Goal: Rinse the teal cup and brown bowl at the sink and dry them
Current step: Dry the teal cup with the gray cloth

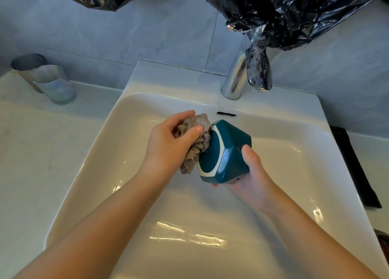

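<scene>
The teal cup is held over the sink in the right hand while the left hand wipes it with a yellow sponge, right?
Not quite. The head view shows the left hand wiping the teal cup with a crumpled beige cloth, not a yellow sponge. The right hand does hold it over the sink.

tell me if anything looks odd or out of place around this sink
Yes: crinkled black plastic hangs over the wall above the basin and drapes onto the chrome faucet, partly wrapping its spout. Otherwise nothing looks spilled or broken; the left hand presses a cloth to the teal cup, held by the right hand.
</scene>
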Action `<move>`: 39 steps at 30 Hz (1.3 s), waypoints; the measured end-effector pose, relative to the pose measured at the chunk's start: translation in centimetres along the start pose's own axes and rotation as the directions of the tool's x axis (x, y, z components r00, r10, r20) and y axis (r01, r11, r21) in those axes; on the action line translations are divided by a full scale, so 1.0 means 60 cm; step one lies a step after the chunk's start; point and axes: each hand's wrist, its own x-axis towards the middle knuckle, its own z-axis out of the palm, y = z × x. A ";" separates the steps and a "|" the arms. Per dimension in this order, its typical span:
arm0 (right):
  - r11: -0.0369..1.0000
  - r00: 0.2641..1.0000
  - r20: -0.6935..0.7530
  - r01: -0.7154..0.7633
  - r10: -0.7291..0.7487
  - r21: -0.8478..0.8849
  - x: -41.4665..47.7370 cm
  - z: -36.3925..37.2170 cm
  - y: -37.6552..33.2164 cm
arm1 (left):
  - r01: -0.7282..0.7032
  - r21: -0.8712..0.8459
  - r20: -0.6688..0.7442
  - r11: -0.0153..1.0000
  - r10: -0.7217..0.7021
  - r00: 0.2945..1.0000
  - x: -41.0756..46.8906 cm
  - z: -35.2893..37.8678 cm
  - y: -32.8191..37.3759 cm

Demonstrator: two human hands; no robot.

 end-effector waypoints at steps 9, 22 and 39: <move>0.997 1.000 -0.006 -0.010 0.009 -0.082 0.008 -0.001 0.008 | -0.147 0.147 0.070 0.978 0.138 0.988 -0.002 -0.001 -0.003; 0.981 0.991 -0.025 0.133 -0.131 0.139 0.003 0.006 -0.002 | -0.198 0.165 0.156 0.966 0.172 0.973 0.008 0.000 -0.009; 0.968 0.979 -0.126 0.179 -0.158 0.175 0.004 0.013 0.004 | -0.479 0.134 0.215 0.868 0.446 0.869 -0.017 0.024 -0.002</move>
